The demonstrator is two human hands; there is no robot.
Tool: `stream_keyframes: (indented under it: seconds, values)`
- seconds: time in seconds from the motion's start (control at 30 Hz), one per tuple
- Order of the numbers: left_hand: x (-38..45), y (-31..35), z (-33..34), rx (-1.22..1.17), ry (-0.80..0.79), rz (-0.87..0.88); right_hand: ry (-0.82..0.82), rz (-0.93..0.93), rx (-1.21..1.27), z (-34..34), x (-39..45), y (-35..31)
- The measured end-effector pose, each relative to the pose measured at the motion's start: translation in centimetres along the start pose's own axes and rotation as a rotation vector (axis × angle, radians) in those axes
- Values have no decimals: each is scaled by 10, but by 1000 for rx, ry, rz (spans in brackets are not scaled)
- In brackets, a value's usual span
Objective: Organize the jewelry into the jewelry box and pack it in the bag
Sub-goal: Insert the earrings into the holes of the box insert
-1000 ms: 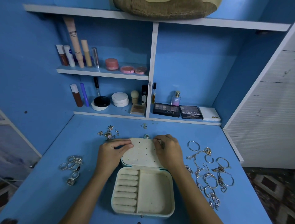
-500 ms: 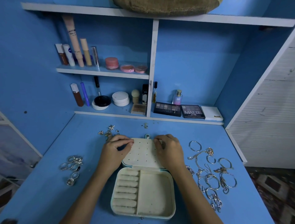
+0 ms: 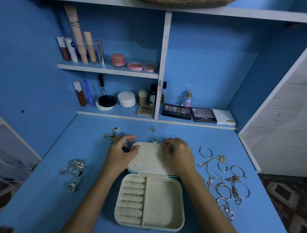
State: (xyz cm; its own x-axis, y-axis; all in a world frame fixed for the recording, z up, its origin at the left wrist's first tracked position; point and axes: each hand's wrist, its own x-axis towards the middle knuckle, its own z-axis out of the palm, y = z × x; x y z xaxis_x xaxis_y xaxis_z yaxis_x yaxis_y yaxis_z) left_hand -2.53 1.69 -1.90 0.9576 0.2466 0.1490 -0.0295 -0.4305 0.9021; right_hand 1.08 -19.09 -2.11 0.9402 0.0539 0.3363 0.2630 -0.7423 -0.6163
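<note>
The cream jewelry box (image 3: 163,203) lies open on the blue desk, with ring rolls on its left side and a bare tray on its right. Its perforated lid (image 3: 148,160) lies flat beyond the base. My left hand (image 3: 118,155) rests its thumb on the lid's near-left corner, and its fingers are lifted and spread. My right hand (image 3: 178,154) grips the lid's far-right edge with curled fingers. Small earrings (image 3: 114,134) lie just beyond my left hand. Rings (image 3: 74,168) sit at the left. Bracelets and chains (image 3: 224,180) are spread at the right.
Makeup tubes, jars and compacts fill the back shelves (image 3: 108,68). Eyeshadow palettes (image 3: 203,115) and a perfume bottle (image 3: 187,99) stand on the lower right shelf. A brown woven thing (image 3: 182,2) lies on the top shelf. One stray earring (image 3: 152,128) lies near the shelf edge.
The fingers of my left hand have lifted off the lid's far-left corner and spread out. My right hand has stayed on the lid's edge.
</note>
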Motion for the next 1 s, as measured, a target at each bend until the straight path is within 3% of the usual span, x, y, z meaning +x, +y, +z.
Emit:
stream_keyframes:
  seconds: [0.2,0.53,1.0]
  values:
    - [3,-4,5,106,-17,-5,-187,97,-50,-7,28,-3]
    - [4,-7,3,143,-48,15,-258,78,-107,11,87,-4]
    - [4,-11,4,156,-42,26,-309,-15,-153,24,106,0]
